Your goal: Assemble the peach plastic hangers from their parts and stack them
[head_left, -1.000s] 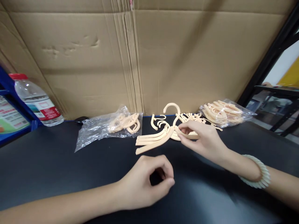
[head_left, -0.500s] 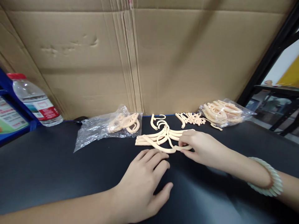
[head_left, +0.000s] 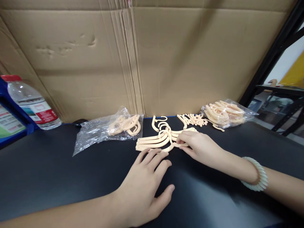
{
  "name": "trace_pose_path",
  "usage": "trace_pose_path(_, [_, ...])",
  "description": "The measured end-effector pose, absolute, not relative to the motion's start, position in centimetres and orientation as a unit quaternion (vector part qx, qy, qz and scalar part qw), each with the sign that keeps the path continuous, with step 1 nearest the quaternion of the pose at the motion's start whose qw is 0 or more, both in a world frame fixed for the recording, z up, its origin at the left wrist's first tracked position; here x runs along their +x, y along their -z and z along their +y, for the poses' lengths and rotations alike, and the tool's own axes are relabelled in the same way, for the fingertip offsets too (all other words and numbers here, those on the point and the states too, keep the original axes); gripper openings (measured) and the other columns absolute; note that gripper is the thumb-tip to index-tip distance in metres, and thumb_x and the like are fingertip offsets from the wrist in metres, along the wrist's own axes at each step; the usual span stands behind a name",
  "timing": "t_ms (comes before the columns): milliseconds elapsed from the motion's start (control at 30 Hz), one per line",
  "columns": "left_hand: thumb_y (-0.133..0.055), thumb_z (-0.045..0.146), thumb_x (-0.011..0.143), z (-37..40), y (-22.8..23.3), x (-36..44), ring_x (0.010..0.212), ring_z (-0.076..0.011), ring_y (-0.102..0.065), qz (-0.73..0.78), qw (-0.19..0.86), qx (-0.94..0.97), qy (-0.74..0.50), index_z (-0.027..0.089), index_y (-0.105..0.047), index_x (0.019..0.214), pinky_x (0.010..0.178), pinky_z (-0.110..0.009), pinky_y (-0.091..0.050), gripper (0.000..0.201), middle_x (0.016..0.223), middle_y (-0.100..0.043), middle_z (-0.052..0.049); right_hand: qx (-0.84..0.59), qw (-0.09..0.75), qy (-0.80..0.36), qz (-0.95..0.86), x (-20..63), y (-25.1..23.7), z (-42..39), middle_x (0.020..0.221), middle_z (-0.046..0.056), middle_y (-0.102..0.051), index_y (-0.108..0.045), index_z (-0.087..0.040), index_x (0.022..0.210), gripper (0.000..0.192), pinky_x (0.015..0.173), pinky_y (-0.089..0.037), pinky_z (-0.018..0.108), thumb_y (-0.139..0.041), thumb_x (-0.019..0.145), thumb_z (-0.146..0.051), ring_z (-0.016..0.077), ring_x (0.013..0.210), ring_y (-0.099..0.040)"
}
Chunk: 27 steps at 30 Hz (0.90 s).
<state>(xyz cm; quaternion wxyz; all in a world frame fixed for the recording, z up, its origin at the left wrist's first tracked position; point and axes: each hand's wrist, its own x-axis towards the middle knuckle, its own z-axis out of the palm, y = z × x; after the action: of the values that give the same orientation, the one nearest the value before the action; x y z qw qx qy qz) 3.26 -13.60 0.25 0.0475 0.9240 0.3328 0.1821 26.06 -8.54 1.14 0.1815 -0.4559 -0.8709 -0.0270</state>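
The right hand [head_left: 198, 146] pinches the nearest hanger [head_left: 173, 145] of a small stack of cream plastic hangers [head_left: 154, 141], which lies flat near the middle of the far edge of the black surface [head_left: 59, 177]. Its thumb and fingers are closed on the hanger's arm just beside the hook, so this grip holds the hanger against the stack. The left hand [head_left: 144, 186] lies palm down on the surface, fingers spread and empty, with its fingertips [head_left: 148, 152] just short of the stack's near side.

The step in hand looks like squaring 1 hanger onto the pile. A next move would call for a light slide so the arms line up, with the flat left hand near enough to steady the loose ends.

Along the far edge lie 2 clear bags of parts, 1 left of the stack [head_left: 108, 131] and 1 toward the right corner [head_left: 225, 114], with loose hooks [head_left: 193, 119] between. A water bottle [head_left: 30, 103] stands at the far left corner.
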Motion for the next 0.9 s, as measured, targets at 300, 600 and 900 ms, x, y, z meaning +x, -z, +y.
trace_pose_path(300, [-0.056, 0.032, 0.085, -13.6, -0.2, 3.3, 0.125, -0.0339, -0.046, 0.339, 0.042, 0.922, -0.180, 0.020, -0.059, 0.115, 0.104, -0.054, -0.036, 0.033, 0.136, -0.055, -0.013, -0.477, 0.208, 0.013, -0.854, 25.9, -0.2, -8.2, 0.084, 0.002, -0.062, -0.055, -0.019, 0.086, 0.010, 0.065, -0.042, 0.028, -0.055, 0.085, -0.010, 0.0171, 0.074, -0.058])
trace_pose_path(600, [-0.055, 0.034, 0.084, -13.6, -0.1, 3.3, 0.129, -0.0365, -0.044, 0.350, 0.042, 0.922, -0.162, 0.020, -0.058, 0.117, 0.104, -0.057, -0.036, 0.036, 0.138, -0.053, -0.015, -0.464, 0.212, 0.003, -0.860, 26.2, 0.1, -7.6, 0.083, 0.002, -0.060, -0.058, -0.018, 0.081, 0.013, 0.069, -0.043, 0.028, -0.054, 0.086, -0.006, 0.0162, 0.076, -0.056])
trace_pose_path(900, [-0.056, 0.034, 0.084, -13.5, 0.1, 3.2, 0.131, -0.0362, -0.042, 0.348, 0.051, 0.921, -0.167, 0.019, -0.058, 0.118, 0.104, -0.057, -0.038, 0.037, 0.140, -0.052, -0.016, -0.464, 0.210, -0.004, -0.861, 26.3, -0.1, -7.6, 0.084, 0.004, -0.061, -0.060, -0.016, 0.080, 0.019, 0.072, -0.043, 0.029, -0.050, 0.085, -0.001, 0.0175, 0.078, -0.056])
